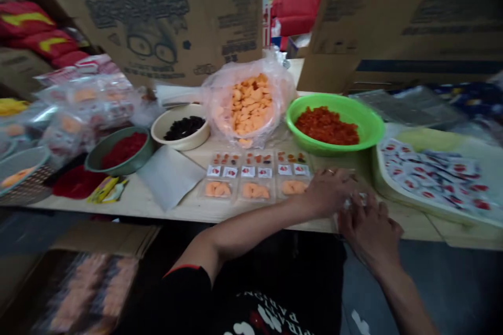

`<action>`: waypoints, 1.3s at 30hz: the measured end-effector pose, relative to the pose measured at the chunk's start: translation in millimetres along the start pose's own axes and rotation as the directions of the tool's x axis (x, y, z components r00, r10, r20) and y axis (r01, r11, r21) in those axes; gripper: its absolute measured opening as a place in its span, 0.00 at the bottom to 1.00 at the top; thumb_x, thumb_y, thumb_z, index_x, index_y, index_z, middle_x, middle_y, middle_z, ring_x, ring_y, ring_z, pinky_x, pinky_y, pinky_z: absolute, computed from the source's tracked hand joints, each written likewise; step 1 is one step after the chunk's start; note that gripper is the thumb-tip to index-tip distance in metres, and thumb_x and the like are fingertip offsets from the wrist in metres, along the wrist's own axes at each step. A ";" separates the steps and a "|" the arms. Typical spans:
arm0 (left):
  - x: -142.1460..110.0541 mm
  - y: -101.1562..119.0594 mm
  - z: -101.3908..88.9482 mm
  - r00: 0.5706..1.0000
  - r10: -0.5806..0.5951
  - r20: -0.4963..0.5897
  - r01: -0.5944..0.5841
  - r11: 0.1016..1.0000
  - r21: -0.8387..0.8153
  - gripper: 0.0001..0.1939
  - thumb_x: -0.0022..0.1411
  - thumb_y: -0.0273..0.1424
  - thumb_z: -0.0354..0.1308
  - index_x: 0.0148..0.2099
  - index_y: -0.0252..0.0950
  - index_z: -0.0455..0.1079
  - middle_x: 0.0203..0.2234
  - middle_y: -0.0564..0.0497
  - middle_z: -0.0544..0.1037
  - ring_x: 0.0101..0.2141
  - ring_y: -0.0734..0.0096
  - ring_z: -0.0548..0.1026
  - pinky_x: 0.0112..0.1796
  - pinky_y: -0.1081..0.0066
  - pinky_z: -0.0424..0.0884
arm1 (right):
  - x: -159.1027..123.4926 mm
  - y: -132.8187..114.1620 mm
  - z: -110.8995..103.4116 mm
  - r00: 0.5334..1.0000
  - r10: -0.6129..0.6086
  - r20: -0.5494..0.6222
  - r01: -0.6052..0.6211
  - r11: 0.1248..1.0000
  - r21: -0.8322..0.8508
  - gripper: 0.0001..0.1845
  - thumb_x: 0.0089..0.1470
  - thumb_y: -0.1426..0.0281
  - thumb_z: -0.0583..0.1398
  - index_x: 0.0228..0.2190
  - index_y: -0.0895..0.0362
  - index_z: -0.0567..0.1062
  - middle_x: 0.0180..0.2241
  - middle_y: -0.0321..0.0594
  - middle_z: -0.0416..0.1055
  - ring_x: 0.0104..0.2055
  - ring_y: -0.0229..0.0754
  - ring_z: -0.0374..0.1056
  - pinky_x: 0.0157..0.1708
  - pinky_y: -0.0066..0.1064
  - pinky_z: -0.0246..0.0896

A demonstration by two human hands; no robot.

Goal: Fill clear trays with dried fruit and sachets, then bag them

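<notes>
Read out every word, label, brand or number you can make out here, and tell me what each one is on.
Cardboard box: dark printed lines beside a cartoon face, too blurred to read.
Black shirt: white lettering, upside down, too blurred to quote.
White cards: red marks, too small to read.
Sachets: red marks, too small to read.
Nothing can be quoted with confidence.

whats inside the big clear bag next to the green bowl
The clear plastic bag holds a heap of small orange cubes. The cubes at the bottom of the heap and whatever the bag rests on are covered, so they cannot be seen.
</notes>
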State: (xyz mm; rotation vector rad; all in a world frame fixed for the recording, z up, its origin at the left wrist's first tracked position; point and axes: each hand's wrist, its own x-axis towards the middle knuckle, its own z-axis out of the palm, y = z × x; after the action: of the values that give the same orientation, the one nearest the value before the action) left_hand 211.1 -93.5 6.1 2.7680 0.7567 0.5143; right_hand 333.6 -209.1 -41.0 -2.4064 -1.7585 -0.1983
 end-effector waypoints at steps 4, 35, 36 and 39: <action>-80.0 -27.0 -38.3 0.991 -0.105 0.086 0.104 0.994 0.017 0.14 0.69 0.35 0.55 0.52 0.35 0.73 0.55 0.37 0.72 0.58 0.49 0.68 0.59 0.49 0.59 | 23.9 1.6 6.8 0.999 -0.021 0.025 0.020 0.999 0.044 0.37 0.64 0.55 0.42 0.65 0.62 0.63 0.65 0.67 0.56 0.65 0.72 0.55 0.51 0.65 0.57; -249.6 -121.2 -107.2 0.814 -0.574 -0.087 0.549 0.810 -0.207 0.37 0.64 0.51 0.58 0.68 0.39 0.57 0.69 0.38 0.56 0.68 0.50 0.53 0.65 0.51 0.50 | 80.6 -141.9 35.9 0.850 -0.519 0.088 0.506 0.852 0.133 0.36 0.63 0.49 0.47 0.64 0.53 0.66 0.68 0.56 0.55 0.69 0.67 0.51 0.59 0.66 0.52; -267.2 -128.3 -117.2 0.731 -0.662 -0.166 0.639 0.750 -0.172 0.27 0.67 0.46 0.55 0.63 0.39 0.64 0.64 0.39 0.64 0.64 0.52 0.60 0.63 0.53 0.54 | 83.0 -140.6 36.8 0.848 -0.521 0.097 0.505 0.850 0.148 0.36 0.62 0.49 0.47 0.63 0.53 0.67 0.67 0.57 0.56 0.69 0.67 0.51 0.59 0.65 0.52; -322.5 -156.6 -137.4 0.433 -0.861 -0.265 0.881 0.467 -0.077 0.15 0.65 0.41 0.59 0.49 0.36 0.72 0.48 0.41 0.72 0.51 0.54 0.70 0.54 0.57 0.64 | 84.5 -143.2 33.8 0.858 -0.500 0.117 0.478 0.861 0.171 0.35 0.62 0.49 0.46 0.61 0.53 0.71 0.66 0.61 0.57 0.69 0.67 0.51 0.59 0.63 0.52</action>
State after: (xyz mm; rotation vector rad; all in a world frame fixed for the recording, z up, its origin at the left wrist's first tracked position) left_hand -172.0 -114.5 -3.8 1.8896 2.1241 0.6084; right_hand 223.2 -80.6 -50.8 -1.8791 -2.3498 0.0605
